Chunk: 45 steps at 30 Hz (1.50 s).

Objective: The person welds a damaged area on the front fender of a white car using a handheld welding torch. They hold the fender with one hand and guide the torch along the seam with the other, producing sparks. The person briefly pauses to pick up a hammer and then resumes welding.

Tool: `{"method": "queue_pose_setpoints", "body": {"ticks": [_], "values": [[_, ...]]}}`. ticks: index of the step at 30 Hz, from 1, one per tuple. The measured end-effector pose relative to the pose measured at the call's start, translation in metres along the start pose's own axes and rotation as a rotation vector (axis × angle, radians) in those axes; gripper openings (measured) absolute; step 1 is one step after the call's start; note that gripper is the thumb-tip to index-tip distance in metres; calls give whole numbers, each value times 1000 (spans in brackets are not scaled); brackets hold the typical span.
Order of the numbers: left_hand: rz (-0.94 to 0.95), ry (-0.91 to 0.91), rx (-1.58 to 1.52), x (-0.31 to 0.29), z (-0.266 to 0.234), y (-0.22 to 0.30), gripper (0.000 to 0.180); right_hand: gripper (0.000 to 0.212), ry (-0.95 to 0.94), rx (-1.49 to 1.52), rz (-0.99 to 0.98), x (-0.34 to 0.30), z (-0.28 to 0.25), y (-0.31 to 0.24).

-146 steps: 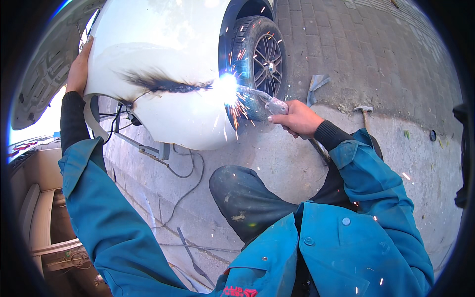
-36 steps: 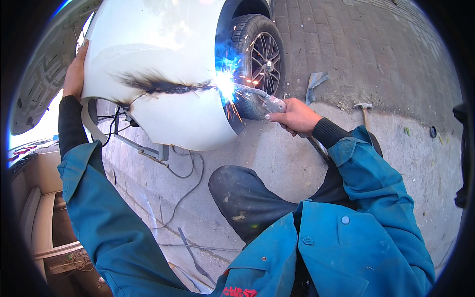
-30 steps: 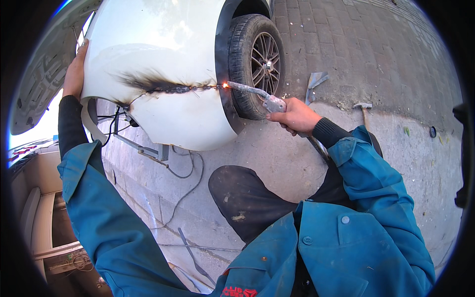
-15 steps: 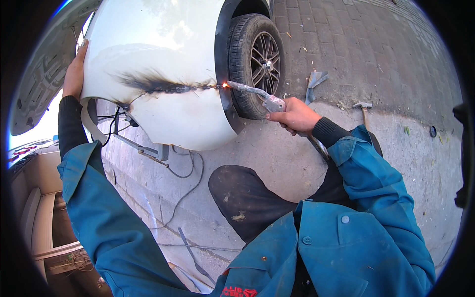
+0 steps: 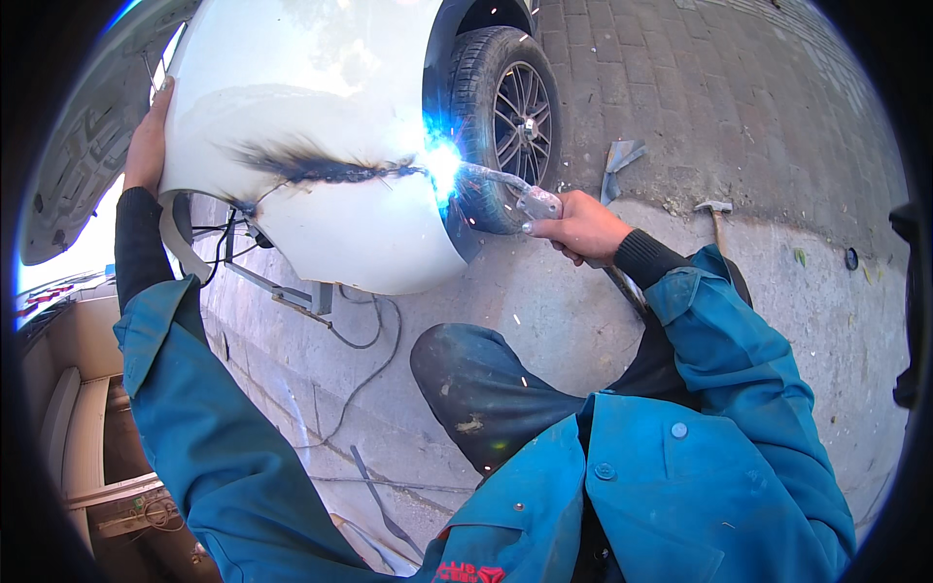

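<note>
My right hand (image 5: 583, 228) is closed around the grip of a welding torch (image 5: 536, 203). The torch's bent neck points left, its tip lost in a blue-white arc (image 5: 442, 165) at the wheel-arch edge of a white car fender (image 5: 321, 107). From the arc, a dark, scorched seam (image 5: 335, 170) runs leftward across the panel. My left hand (image 5: 148, 146) grips the fender's left edge, some fingers hidden against it. Directly behind the arc stands the tyre (image 5: 476, 92) with its spoked wheel.
A raised hood (image 5: 78, 146) stands at far left. Below the fender are a metal bracket (image 5: 282, 291) and a dark cable (image 5: 374, 364) on the concrete. Rightward lie a bent metal scrap (image 5: 617, 165) and a hammer (image 5: 715, 219). My knee (image 5: 476, 379) is beneath the work.
The small orange glow at the torch tip has become a bright blue-white arc with flying sparks. Both hands keep nearly the same places.
</note>
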<state>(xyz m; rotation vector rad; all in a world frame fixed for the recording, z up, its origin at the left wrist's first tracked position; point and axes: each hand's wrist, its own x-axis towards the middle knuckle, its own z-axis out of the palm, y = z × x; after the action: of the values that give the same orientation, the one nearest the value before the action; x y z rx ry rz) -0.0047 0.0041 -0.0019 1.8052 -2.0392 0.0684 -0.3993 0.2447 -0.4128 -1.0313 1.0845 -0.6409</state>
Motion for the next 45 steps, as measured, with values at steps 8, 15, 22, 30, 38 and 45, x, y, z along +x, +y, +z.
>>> {"method": "queue_pose_setpoints", "body": {"ticks": [8,15,22,30,38,45], "values": [[120,25,99,1,1,-3,83,37,0,-42,23,2,-1,-2],[38,27,13,2,2,-1,92,36,2,-27,14,2,-1,0],[31,20,29,1,0,2,93,36,-3,-37,19,0,-2,-3],[-51,6,11,-1,-1,6,86,35,2,-30,18,0,0,-3],[38,-13,8,-1,-1,5,83,36,7,-44,9,2,-1,0],[67,26,12,-3,1,4,87,36,3,-56,8,3,-1,1]]}}
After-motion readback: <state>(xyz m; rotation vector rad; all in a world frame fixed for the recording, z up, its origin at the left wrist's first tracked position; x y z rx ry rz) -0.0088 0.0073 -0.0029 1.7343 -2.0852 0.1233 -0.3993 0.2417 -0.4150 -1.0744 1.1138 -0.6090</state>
